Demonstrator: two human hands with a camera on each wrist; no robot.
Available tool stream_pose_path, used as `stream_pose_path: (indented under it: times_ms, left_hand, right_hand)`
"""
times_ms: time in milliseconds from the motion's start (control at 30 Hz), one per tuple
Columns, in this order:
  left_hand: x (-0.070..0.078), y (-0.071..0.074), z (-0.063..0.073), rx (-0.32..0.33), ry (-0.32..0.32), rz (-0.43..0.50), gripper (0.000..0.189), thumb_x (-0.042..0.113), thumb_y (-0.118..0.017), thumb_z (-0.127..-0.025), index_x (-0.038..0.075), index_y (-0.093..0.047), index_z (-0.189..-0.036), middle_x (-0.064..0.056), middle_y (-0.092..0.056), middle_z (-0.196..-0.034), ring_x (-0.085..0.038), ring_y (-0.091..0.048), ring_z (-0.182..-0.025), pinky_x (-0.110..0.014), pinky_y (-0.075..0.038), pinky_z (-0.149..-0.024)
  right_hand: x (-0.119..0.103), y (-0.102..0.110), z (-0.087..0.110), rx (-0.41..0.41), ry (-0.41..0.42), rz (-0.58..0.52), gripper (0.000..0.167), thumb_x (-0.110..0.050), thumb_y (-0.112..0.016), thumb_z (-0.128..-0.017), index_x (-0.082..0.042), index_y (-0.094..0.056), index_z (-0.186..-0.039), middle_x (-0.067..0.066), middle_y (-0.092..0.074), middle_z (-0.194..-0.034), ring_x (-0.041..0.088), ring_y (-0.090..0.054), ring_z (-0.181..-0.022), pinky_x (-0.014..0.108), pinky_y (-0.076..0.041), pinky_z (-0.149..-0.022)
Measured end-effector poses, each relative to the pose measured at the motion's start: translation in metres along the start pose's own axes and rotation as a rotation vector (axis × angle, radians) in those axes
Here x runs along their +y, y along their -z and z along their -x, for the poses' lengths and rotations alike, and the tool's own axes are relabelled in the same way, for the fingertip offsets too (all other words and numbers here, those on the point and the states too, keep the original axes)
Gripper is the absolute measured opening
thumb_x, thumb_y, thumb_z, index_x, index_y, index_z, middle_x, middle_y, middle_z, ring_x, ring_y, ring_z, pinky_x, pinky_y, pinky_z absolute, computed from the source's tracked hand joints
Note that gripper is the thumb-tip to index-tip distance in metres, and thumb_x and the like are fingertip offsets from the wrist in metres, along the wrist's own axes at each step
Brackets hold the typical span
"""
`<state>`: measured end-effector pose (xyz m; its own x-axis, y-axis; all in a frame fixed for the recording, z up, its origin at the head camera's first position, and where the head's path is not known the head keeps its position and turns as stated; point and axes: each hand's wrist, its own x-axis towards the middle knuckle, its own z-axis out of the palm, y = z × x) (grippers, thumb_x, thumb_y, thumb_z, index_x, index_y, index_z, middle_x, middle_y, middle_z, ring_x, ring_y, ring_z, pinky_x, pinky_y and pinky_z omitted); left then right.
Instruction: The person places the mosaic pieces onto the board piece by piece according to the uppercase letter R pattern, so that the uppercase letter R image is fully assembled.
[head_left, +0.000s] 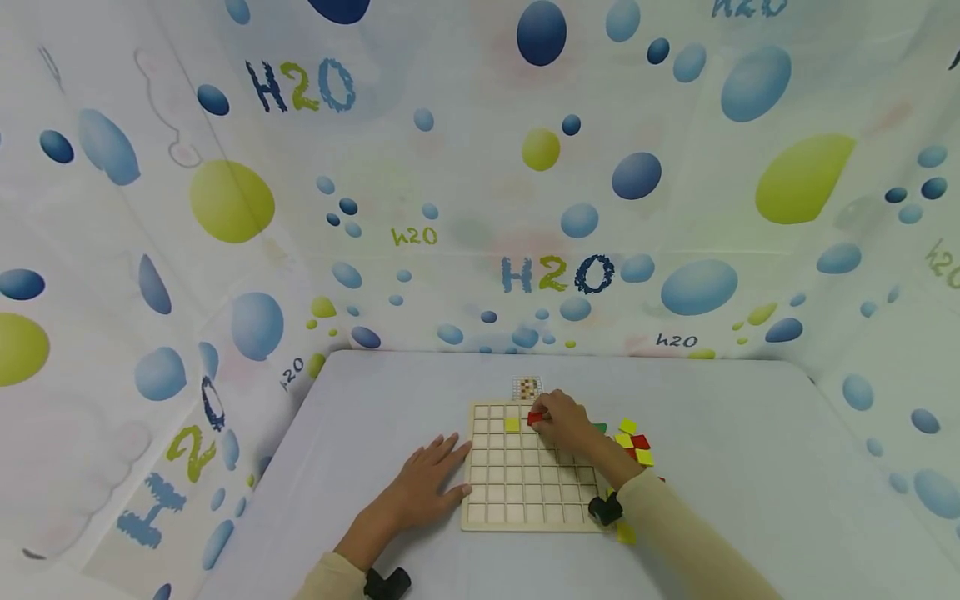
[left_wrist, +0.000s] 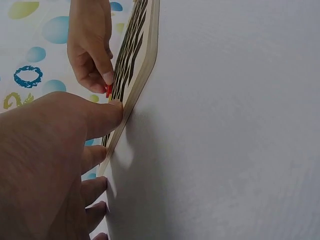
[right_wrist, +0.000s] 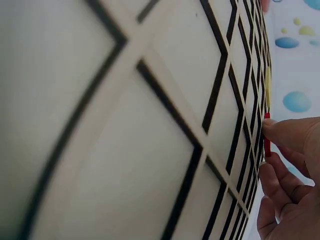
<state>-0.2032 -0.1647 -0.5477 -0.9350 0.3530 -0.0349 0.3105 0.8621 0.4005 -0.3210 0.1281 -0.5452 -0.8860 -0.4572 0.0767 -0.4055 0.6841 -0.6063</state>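
Head view shows the two hands well apart, the right hand point(head_left: 566, 423) pinching a red tile point(head_left: 534, 417) between thumb and fingers at the far rows of a gridded wooden board point(head_left: 517, 475); whether the tile sits fully in a cell I cannot tell. Just left of those fingertips a yellow tile point(head_left: 512, 426) lies on the grid, and just beyond them a small printed card point(head_left: 527, 387) lies on the white table point(head_left: 720, 433) by the board's far edge. Right of the right hand are a green tile point(head_left: 601, 427) and a cluster of red and yellow tiles point(head_left: 643, 457), partly hidden by the forearm. Nearer the person, the left hand point(head_left: 429, 483) lies with fingers extended, its thumb touching the board's left edge
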Motion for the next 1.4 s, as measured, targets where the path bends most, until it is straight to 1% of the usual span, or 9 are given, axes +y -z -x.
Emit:
stream_pose_path:
  times_ms: [200, 267, 467, 700, 833, 933, 1033, 1200, 1400]
  left_hand:
    - [0.001, 0.001, 0.001, -0.005, -0.001, 0.004, 0.068, 0.049, -0.060, -0.105, 0.018, -0.043, -0.163, -0.014, -0.034, -0.171, -0.042, -0.027, -0.159, -0.065, -0.024, -0.126]
    - [0.001, 0.001, 0.001, -0.008, -0.002, 0.003, 0.068, 0.050, -0.060, -0.105, 0.018, -0.042, -0.163, -0.014, -0.034, -0.171, -0.042, -0.027, -0.159, -0.065, -0.025, -0.126]
    - [0.001, 0.001, 0.001, -0.009, 0.000, -0.003, 0.068, 0.050, -0.060, -0.105, 0.019, -0.042, -0.163, -0.014, -0.034, -0.171, -0.041, -0.027, -0.159, -0.065, -0.025, -0.126]
    - [0.001, 0.002, 0.001, 0.003, -0.008, 0.004, 0.067, 0.046, -0.060, -0.105, 0.017, -0.043, -0.163, -0.015, -0.034, -0.171, -0.043, -0.028, -0.159, -0.065, -0.024, -0.126]
    - [0.002, 0.002, 0.002, 0.011, -0.011, 0.004, 0.067, 0.045, -0.060, -0.105, 0.016, -0.043, -0.163, -0.016, -0.035, -0.170, -0.043, -0.028, -0.158, -0.066, -0.025, -0.126]
    - [0.001, 0.002, 0.002, 0.012, -0.013, 0.004, 0.067, 0.045, -0.061, -0.105, 0.016, -0.044, -0.162, -0.016, -0.035, -0.170, -0.043, -0.028, -0.158, -0.066, -0.025, -0.126]
    - [0.000, 0.001, 0.002, 0.005, -0.013, -0.004, 0.067, 0.046, -0.060, -0.105, 0.017, -0.043, -0.163, -0.015, -0.035, -0.170, -0.042, -0.028, -0.158, -0.065, -0.026, -0.126]
    - [0.000, 0.001, 0.003, -0.004, -0.011, -0.008, 0.067, 0.047, -0.060, -0.105, 0.018, -0.043, -0.163, -0.014, -0.035, -0.171, -0.042, -0.028, -0.159, -0.065, -0.026, -0.126]
    - [0.000, 0.003, 0.005, -0.013, -0.011, 0.008, 0.067, 0.046, -0.060, -0.105, 0.017, -0.043, -0.163, -0.016, -0.034, -0.171, -0.043, -0.027, -0.159, -0.065, -0.024, -0.126]
  right_hand:
    - [-0.011, -0.001, -0.001, -0.026, 0.012, 0.021, 0.010, -0.011, -0.073, -0.099, -0.012, -0.069, -0.108, 0.004, -0.063, -0.110, 0.025, -0.056, -0.102, 0.049, -0.043, -0.086]
    - [-0.013, 0.001, -0.001, -0.039, 0.017, 0.015, 0.010, -0.009, -0.073, -0.098, -0.011, -0.070, -0.108, 0.005, -0.063, -0.111, 0.025, -0.055, -0.103, 0.048, -0.045, -0.087]
    - [-0.015, 0.003, 0.002, -0.064, 0.082, 0.005, 0.011, -0.006, -0.072, -0.098, -0.007, -0.071, -0.109, 0.008, -0.064, -0.114, 0.026, -0.054, -0.104, 0.046, -0.051, -0.091]
    - [-0.013, 0.002, 0.005, -0.044, 0.110, 0.014, 0.009, -0.007, -0.073, -0.099, -0.008, -0.072, -0.108, 0.006, -0.062, -0.112, 0.024, -0.053, -0.102, 0.044, -0.052, -0.089]
    - [-0.011, 0.005, 0.008, -0.031, 0.101, 0.012, 0.009, -0.010, -0.073, -0.100, -0.009, -0.073, -0.109, 0.008, -0.062, -0.111, 0.025, -0.054, -0.102, 0.046, -0.051, -0.088]
    - [-0.004, 0.010, 0.012, -0.012, 0.048, 0.004, 0.010, -0.013, -0.072, -0.101, -0.010, -0.073, -0.110, 0.007, -0.062, -0.111, 0.025, -0.057, -0.102, 0.049, -0.050, -0.090]
    - [0.011, 0.017, 0.017, 0.010, -0.022, 0.003, 0.012, -0.016, -0.070, -0.102, -0.011, -0.072, -0.114, 0.007, -0.061, -0.112, 0.024, -0.058, -0.103, 0.049, -0.050, -0.092]
    - [0.038, 0.041, 0.035, 0.056, -0.167, 0.005, 0.021, -0.019, -0.069, -0.102, -0.008, -0.070, -0.119, 0.013, -0.063, -0.115, 0.028, -0.058, -0.104, 0.053, -0.052, -0.093]
    - [0.062, 0.074, 0.064, 0.012, -0.383, 0.033, 0.030, -0.021, -0.073, -0.098, -0.004, -0.066, -0.122, 0.023, -0.061, -0.124, 0.036, -0.056, -0.109, 0.058, -0.054, -0.100]
